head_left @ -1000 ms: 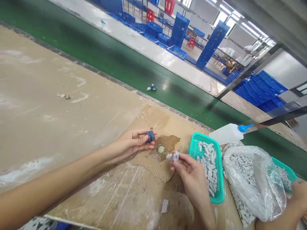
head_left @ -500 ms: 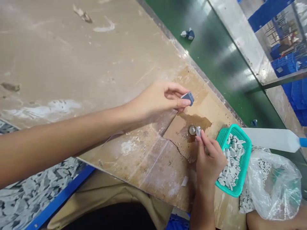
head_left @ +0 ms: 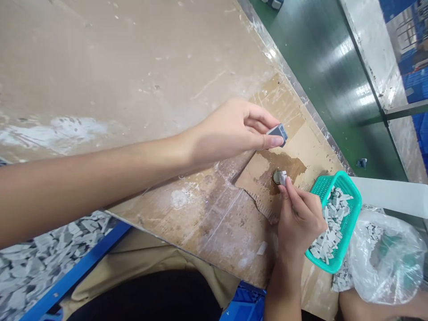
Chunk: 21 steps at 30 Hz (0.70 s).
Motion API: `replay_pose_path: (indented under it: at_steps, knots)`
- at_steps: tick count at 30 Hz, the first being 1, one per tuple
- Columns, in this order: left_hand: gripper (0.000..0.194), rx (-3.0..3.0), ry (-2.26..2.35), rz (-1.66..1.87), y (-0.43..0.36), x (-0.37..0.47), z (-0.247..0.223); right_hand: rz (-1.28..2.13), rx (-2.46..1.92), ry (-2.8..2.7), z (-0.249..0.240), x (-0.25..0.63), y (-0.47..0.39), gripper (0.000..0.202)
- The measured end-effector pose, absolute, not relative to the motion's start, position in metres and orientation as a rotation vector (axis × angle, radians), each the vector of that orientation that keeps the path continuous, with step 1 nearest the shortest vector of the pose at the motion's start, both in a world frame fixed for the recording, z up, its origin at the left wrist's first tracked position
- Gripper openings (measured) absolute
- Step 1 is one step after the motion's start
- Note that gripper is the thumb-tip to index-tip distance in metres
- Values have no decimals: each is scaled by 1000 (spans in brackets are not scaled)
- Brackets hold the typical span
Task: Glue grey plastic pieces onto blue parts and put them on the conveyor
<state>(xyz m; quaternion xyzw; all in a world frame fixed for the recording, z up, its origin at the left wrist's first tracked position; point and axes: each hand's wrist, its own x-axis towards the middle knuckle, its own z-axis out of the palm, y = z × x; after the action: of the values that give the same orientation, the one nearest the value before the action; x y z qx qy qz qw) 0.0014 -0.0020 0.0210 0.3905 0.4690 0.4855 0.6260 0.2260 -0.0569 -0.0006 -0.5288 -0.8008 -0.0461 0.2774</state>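
Observation:
My left hand pinches a small blue-grey block between thumb and fingers, held above a stained piece of cardboard. My right hand grips a small white-grey chip and presses its tip into a little round cap that sits on the dark wet stain of the cardboard. The block and the chip are apart, roughly a hand's width from each other.
A teal mesh basket of grey chips stands right of my right hand, with a white squeeze bottle and a clear plastic bag of chips beyond. A green conveyor belt runs along the table's far edge. More chips fill a bin below left.
The view has tilted down and closer. My right hand brought its chip to the round cap. My left hand turned the blue-grey block and lifted it slightly right.

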Motion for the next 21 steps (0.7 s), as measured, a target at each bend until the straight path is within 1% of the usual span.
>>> replay_pose_path:
  at_steps: [5, 10, 14, 17, 21]
  knots:
    - [23, 913, 1076, 1107, -2, 1, 21, -103, -1423, -2155, 0, 226, -57, 22]
    - [19, 912, 1104, 1094, 1, 1, 23, -69, -1425, -2152, 0, 226, -59, 24]
    - [17, 858, 1136, 1110, 4, 3, 19, -61, -1392, -2087, 1, 225, -60, 33]
    - [22, 820, 1096, 1100, 3, 4, 15, -65, -1346, -2042, 2, 223, -59, 42]
    - [25, 798, 1115, 1095, -4, 10, 13, 5, -1334, -2024, 4, 221, -58, 45]
